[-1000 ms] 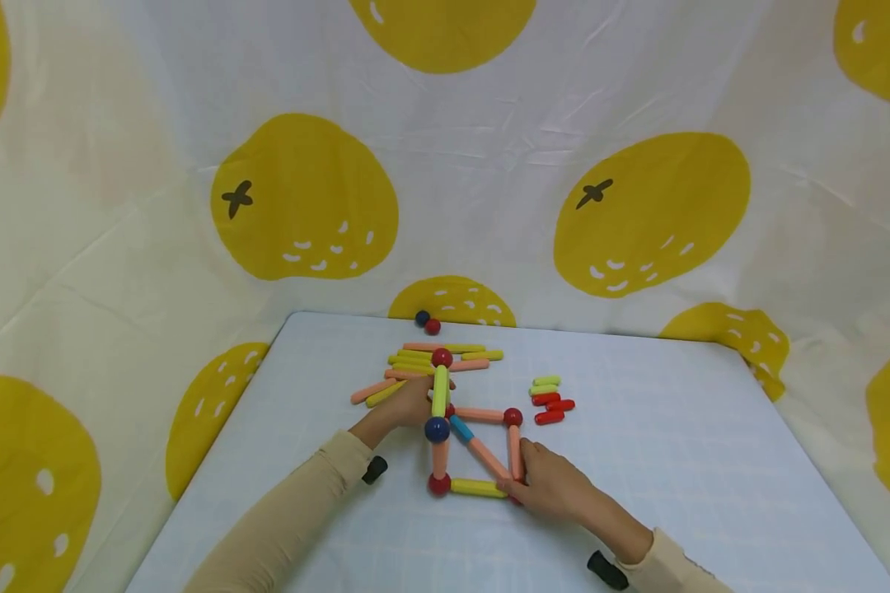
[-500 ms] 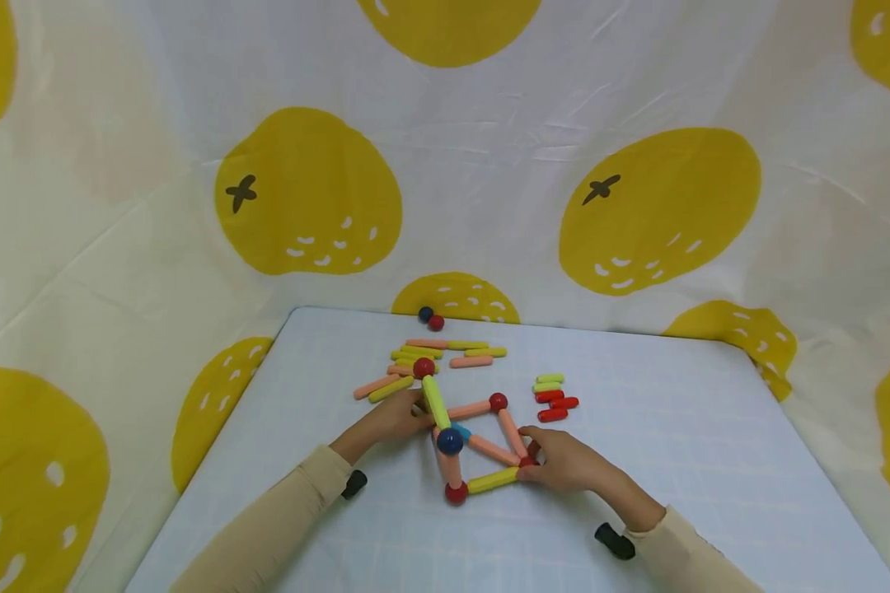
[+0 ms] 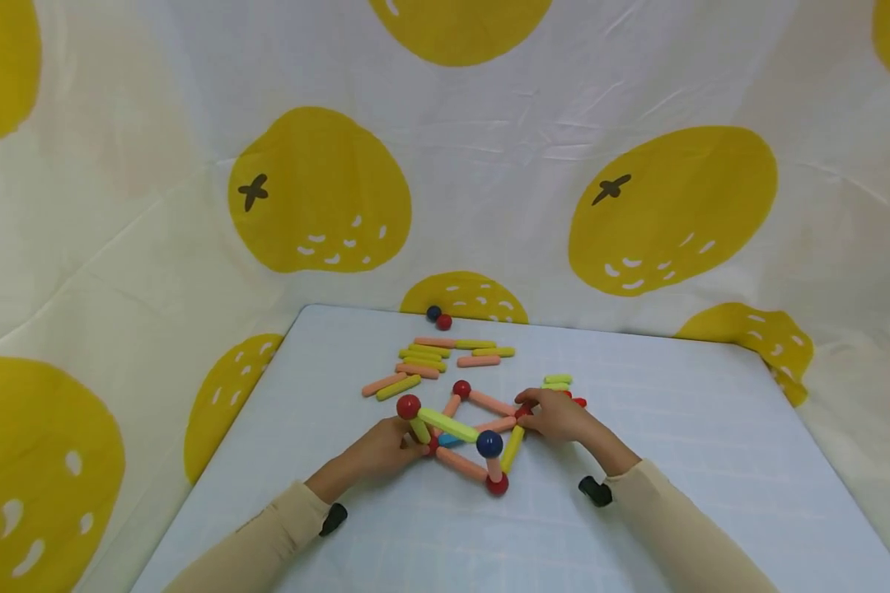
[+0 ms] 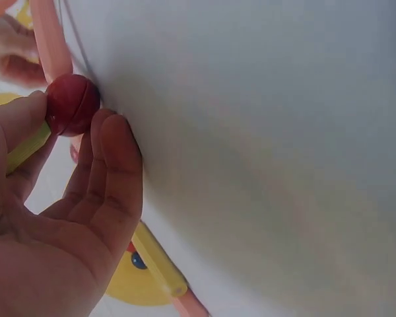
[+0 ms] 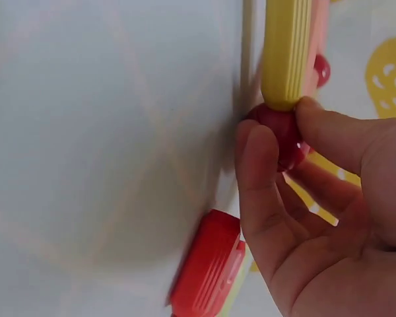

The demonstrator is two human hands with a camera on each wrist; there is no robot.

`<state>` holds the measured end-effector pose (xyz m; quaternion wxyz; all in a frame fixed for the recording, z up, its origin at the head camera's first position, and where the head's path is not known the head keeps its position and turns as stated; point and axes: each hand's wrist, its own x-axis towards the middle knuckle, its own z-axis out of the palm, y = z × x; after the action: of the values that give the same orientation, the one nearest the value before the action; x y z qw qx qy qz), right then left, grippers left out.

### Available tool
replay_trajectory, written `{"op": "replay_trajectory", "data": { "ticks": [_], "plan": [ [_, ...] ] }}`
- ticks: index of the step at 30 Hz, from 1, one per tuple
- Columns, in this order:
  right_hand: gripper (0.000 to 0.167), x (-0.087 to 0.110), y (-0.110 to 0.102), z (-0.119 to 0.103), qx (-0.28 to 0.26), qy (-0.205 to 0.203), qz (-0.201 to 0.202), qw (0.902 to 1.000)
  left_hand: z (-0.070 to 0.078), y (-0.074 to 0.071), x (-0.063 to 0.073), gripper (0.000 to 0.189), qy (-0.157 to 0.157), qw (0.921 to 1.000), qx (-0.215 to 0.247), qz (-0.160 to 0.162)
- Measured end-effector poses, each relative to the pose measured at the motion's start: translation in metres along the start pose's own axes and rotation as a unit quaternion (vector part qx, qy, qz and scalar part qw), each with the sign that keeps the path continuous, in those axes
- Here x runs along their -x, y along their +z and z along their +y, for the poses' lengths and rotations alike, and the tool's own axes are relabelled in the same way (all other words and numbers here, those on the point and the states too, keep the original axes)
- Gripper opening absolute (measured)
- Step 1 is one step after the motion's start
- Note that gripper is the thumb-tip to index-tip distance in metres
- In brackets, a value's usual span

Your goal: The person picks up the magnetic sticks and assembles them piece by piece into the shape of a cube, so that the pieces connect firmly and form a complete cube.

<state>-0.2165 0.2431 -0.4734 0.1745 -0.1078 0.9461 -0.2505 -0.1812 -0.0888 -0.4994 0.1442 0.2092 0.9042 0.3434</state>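
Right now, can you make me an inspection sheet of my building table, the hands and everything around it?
Surface: pale table, faint lines on it.
Job's things: stick-and-ball frame, one raised corner a dark-blue ball.
Clutter: loose long sticks, short sticks partly hidden; loose blue ball and loose red ball at the back.
Hands: left hand pinches one red ball; right hand pinches another red ball.
Cables: nothing seen.
Surroundings: cloth printed with yellow fruit.

A whitish backdrop (image 3: 489,181) printed with yellow fruits (image 3: 460,29) hangs behind the pale bench (image 3: 727,436); one dark-stemmed fruit (image 3: 319,189) sits at ten o'clock, another fruit (image 3: 675,210) at two.
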Motion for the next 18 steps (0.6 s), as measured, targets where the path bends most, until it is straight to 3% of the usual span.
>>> {"op": "replay_trajectory", "data": {
  "ticks": [7, 18],
  "plan": [
    [0.034, -0.031, -0.005, -0.004, -0.017, 0.009, 0.016, 0.9997, 0.009, 0.009, 0.006, 0.019, 0.016, 0.9998, 0.012, 0.005],
    [0.037, -0.056, -0.009, -0.01, -0.056, 0.024, 0.022, 0.9979, 0.02, 0.012, -0.007, 0.018, 0.03, 0.9995, -0.003, -0.004]
  ]
}}
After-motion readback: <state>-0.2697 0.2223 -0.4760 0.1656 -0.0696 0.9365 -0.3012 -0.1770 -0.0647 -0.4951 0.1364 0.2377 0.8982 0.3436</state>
